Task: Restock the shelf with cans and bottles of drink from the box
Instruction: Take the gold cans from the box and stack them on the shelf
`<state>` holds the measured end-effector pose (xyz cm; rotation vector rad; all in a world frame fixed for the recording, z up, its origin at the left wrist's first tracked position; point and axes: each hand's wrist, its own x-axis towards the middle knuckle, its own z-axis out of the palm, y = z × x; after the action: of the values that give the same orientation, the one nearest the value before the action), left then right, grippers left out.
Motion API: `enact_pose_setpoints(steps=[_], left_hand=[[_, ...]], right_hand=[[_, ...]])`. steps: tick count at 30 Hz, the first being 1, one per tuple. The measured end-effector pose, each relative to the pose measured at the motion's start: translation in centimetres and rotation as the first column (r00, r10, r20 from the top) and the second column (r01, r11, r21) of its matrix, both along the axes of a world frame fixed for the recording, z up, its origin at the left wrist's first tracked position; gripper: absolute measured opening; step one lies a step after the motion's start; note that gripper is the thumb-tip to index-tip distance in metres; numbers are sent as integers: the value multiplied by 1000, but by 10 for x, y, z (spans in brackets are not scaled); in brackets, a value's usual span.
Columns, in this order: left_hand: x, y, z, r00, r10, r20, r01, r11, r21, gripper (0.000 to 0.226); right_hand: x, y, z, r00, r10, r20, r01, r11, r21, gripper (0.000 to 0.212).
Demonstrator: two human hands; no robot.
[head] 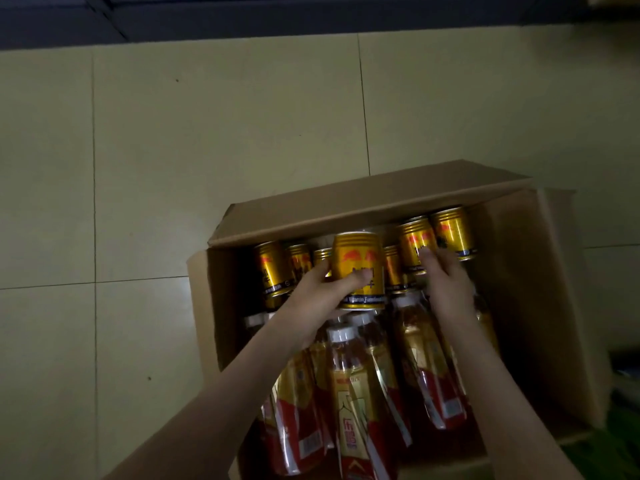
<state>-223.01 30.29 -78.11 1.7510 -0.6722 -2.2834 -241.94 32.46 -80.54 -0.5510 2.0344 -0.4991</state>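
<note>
At the open box (346, 209).
Left hand (322, 296) grips 1 can (358, 268) above the bottles (346, 382); right hand (448, 289) touches a far can (414, 240) on the right, hold unclear.

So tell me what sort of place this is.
Probably a shop aisle or stockroom: an open brown cardboard box of gold metal drink cans and white-capped clear plastic bottles sits on pale floor tiles.

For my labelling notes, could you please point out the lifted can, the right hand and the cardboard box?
lifted can (358, 256): head view, gold label.
right hand (448, 287): head view, its back.
cardboard box (363, 202): head view, far flap.
</note>
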Motion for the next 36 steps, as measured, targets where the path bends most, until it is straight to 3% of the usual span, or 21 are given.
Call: enact_pose_setpoints(steps=[1, 3, 5, 7, 10, 14, 18, 23, 27, 29, 31, 36], left_hand=[[3, 0, -1, 1000, -19, 18, 19, 1000, -12, 67], [7, 0, -4, 998, -45, 40, 46, 999, -19, 47], [13, 0, -7, 996, -61, 60, 64, 997, -33, 48], [21, 1, -9, 996, -62, 63, 65, 996, -54, 53], [33, 4, 6, 998, -11, 65, 13, 999, -30, 76], [44, 7, 58, 992, 98, 75, -99, 995, 11, 66], [32, 6, 153, 987, 149, 59, -153, 986, 60, 75], [5, 5, 312, 995, -22, -99, 23, 1000, 11, 73], [-3, 9, 439, 911, -321, -258, 291, 945, -147, 74], [-6, 16, 504, 830, -470, -300, 399, 876, -270, 73], [-12, 29, 569, 744, -594, -306, 479, 793, -376, 58], [-34, 100, 712, 548, -779, -306, 517, 603, -608, 37]], right_hand=[[-6, -8, -16, 968, 113, -222, -111, 994, 22, 58], [-7, -18, -49, 787, 407, -464, -361, 913, 189, 81], [-4, -24, -78, 607, 558, -566, -461, 827, 321, 91], [-1, -31, -88, 525, 590, -613, -461, 803, 379, 86], [3, -29, -75, 590, 547, -593, -428, 835, 345, 86], [25, 5, 3, 736, 417, -533, -389, 905, 171, 85], [44, 33, 137, 930, 132, -343, -143, 990, -7, 83], [50, 60, 332, 971, -129, -202, 103, 985, -138, 80], [48, 96, 486, 935, -350, -54, 310, 882, -356, 75], [50, 127, 562, 898, -439, -12, 386, 801, -458, 72], [54, 160, 631, 859, -511, 13, 442, 730, -520, 72], [73, 251, 766, 753, -643, 137, 554, 507, -660, 88]])
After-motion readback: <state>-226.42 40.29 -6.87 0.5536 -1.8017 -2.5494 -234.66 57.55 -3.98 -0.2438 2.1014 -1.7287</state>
